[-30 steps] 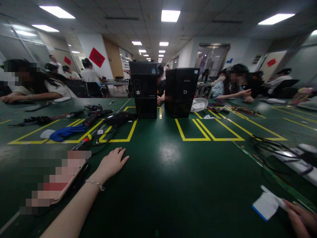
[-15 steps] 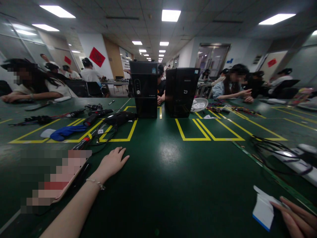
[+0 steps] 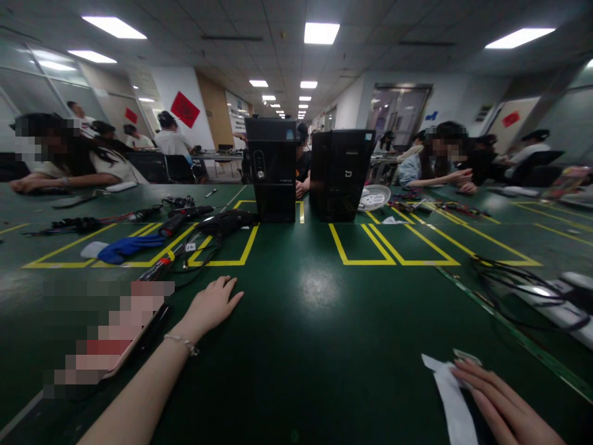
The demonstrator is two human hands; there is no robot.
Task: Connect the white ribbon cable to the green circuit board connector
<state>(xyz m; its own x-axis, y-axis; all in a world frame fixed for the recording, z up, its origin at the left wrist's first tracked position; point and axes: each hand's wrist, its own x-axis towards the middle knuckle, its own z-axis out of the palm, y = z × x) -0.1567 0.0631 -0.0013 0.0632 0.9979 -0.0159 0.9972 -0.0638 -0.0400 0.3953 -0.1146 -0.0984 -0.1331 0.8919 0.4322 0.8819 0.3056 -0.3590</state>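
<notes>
My left hand [image 3: 210,306] lies flat and open on the dark green table [image 3: 315,346], palm down, holding nothing; a thin bracelet circles its wrist. Just left of it lies a phone [image 3: 134,337], partly blurred out. At the lower right my right hand [image 3: 500,405] rests with fingers stretched out on a white cloth or paper sheet [image 3: 451,395], pressing it flat against the table. Two black computer towers [image 3: 274,168] [image 3: 340,173] stand upright at the far middle of the table.
Left of centre lie a blue glove [image 3: 123,247], black cables and screwdriver-like tools [image 3: 185,213] inside yellow taped boxes. A white fan grille [image 3: 373,196] sits beside the right tower. Black cables and a white power strip [image 3: 551,306] lie at right. Several people sit around the tables.
My right hand has slid leftward and inward with the white sheet, which now lies flatter under my fingers. My left hand has stayed put. The view tilted slightly down.
</notes>
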